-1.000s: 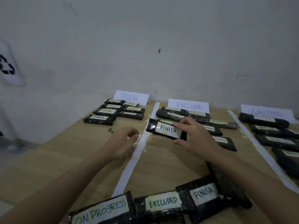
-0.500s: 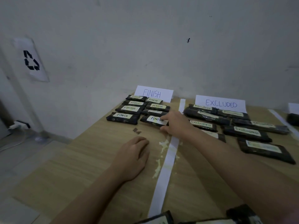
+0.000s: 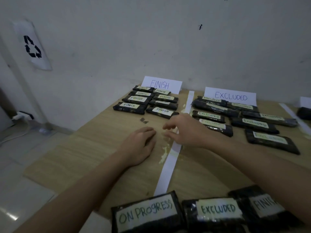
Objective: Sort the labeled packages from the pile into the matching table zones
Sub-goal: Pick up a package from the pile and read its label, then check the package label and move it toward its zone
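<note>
Black packages with white labels lie on a wooden table (image 3: 104,148). Several FINISH packages sit below the FINISH sign (image 3: 161,84); the nearest one (image 3: 161,112) lies just beyond my right hand (image 3: 184,130), which hovers empty with fingers spread over the white divider strip (image 3: 166,170). My left hand (image 3: 140,145) rests flat on the table, palm down, holding nothing. Several EXCLUDED packages (image 3: 254,124) lie under the EXCLUDED sign (image 3: 230,96). At the near edge the pile shows an ON PROGRESS package (image 3: 146,214), an EXCLUDED package (image 3: 217,210) and a FINISH package (image 3: 264,206).
A second white strip (image 3: 293,115) and another black package (image 3: 303,113) mark a zone at the far right. A small dark scrap (image 3: 144,120) lies on the table. A recycling sign (image 3: 32,47) hangs on the wall; a plug and cable (image 3: 21,117) sit on the floor, left.
My right hand carried a FINISH package to the FINISH zone, set it down at the front of the group, let go and drew back. My left hand has settled flat on the table.
</note>
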Demonstrator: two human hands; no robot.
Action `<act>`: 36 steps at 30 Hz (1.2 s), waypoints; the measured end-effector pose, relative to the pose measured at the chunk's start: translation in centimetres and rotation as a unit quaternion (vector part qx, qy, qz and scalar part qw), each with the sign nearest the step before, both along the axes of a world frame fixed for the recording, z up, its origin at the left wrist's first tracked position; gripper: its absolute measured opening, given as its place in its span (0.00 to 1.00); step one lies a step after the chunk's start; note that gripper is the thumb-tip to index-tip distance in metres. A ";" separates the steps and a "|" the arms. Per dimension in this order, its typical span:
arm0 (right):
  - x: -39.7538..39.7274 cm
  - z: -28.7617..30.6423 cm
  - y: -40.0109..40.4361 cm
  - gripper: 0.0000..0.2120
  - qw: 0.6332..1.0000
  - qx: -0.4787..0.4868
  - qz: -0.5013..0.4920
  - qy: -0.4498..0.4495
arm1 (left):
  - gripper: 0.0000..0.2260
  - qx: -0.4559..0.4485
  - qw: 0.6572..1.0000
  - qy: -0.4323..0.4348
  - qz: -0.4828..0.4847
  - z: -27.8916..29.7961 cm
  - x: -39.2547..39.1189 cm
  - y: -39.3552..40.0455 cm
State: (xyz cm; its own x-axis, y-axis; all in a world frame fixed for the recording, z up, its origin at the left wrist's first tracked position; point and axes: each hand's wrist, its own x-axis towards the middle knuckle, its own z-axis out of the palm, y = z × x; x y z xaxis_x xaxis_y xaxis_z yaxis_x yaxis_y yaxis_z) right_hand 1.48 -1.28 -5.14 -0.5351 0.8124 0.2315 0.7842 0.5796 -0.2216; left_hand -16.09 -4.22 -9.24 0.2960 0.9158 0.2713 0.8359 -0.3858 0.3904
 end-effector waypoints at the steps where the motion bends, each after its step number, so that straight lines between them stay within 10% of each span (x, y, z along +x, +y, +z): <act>1: 0.1 0.2 -1.5 0.10 1.000 -0.013 0.025 0.005 | 0.18 -0.010 1.000 0.011 -0.002 0.2 -0.1 -0.2; 19: -1.0 0.9 -14.0 0.23 0.978 -0.118 0.172 -0.022 | 0.09 0.045 0.997 0.023 -0.052 3.7 -1.4 -6.2; 24: 0.8 1.4 -12.8 0.25 0.984 0.019 0.165 0.072 | 0.07 -0.032 0.989 -0.139 -0.029 4.9 -0.9 -6.0; 28: 3.9 1.3 -11.8 0.26 0.977 0.119 0.072 0.165 | 0.10 -0.157 0.908 -0.388 -0.022 5.9 0.6 -5.8; 33: 7.7 0.8 -11.1 0.27 0.966 0.152 -0.050 0.203 | 0.14 -0.248 0.830 -0.498 -0.047 6.1 4.4 -5.4; 36: 9.7 0.4 -11.2 0.28 0.960 0.161 -0.088 0.213 | 0.09 -0.240 0.848 -0.463 -0.093 5.8 6.8 -5.2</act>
State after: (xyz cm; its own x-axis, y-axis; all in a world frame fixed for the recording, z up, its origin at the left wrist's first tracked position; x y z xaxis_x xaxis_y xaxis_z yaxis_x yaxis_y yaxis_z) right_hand 11.15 -12.44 -4.77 -0.1970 0.7312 0.6531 0.7538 0.5389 -0.3760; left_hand -9.27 -9.40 -3.44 0.3109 0.9474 0.0757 0.0263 -0.0882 0.9958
